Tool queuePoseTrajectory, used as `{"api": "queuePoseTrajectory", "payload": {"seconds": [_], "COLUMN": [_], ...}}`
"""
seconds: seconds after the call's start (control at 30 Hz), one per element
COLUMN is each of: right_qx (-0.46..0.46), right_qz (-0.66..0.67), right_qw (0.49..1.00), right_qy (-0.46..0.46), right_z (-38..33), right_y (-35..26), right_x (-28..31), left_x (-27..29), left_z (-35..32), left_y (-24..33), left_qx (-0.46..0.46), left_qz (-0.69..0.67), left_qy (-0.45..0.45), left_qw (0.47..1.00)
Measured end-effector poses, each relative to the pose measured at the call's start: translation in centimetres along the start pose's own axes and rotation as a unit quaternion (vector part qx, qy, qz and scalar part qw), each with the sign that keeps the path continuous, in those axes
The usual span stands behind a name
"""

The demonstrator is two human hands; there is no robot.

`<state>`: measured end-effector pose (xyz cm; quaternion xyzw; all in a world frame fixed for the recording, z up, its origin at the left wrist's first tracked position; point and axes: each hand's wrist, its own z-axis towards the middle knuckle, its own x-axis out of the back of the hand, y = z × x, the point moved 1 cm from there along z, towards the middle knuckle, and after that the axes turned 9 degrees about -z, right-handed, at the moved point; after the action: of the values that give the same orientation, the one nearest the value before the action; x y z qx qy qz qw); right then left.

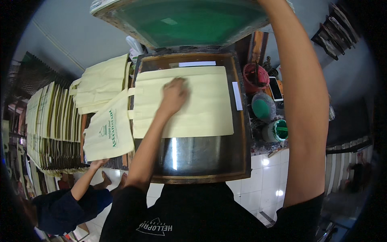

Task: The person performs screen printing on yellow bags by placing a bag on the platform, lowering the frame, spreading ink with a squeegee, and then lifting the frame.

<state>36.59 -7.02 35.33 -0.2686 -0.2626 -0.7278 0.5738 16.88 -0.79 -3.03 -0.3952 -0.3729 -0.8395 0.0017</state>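
A blank cream tote bag (201,109) lies flat on the dark glass-topped printing board (201,155), its handles toward the left. My left hand (176,94) is on the upper middle of the bag, smeared by motion, so its fingers do not show clearly. Above the board's far side, a screen-printing frame (189,24) with green mesh is tilted up. My right forearm (304,113) stretches up to the frame's right end; the hand itself lies beyond the picture's top edge.
At left, a co-worker's hand (98,163) holds a printed tote bag (111,135), beside stacked cream bags (102,82) and a drying rack of bags (52,117). Right of the board stand a red bucket (256,76), a phone (275,89) and a green ink tub (274,131).
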Motion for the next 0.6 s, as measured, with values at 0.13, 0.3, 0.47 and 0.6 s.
{"api": "queuePoseTrajectory", "payload": {"seconds": [0.13,0.3,0.47,0.6], "right_qx": [-0.006,-0.004,0.003,0.000], "right_qz": [-0.015,0.013,0.035,0.021], "right_qw": [1.000,1.000,0.999,1.000], "right_qy": [-0.002,-0.013,0.007,-0.001], "right_z": [0.9,-0.3,0.3,0.4], "right_y": [0.5,1.5,1.1,1.7], "right_x": [0.4,0.6,0.2,0.0], "left_x": [-7.6,-7.7,-7.7,-7.2], "left_z": [9.9,14.4,14.8,16.7], "left_y": [1.7,2.3,-1.8,0.5], "left_qx": [-0.001,0.119,0.085,0.084], "left_qz": [0.071,0.104,-0.042,0.043], "left_qy": [-0.065,-0.236,-0.269,-0.348], "left_qw": [0.995,0.959,0.958,0.933]}}
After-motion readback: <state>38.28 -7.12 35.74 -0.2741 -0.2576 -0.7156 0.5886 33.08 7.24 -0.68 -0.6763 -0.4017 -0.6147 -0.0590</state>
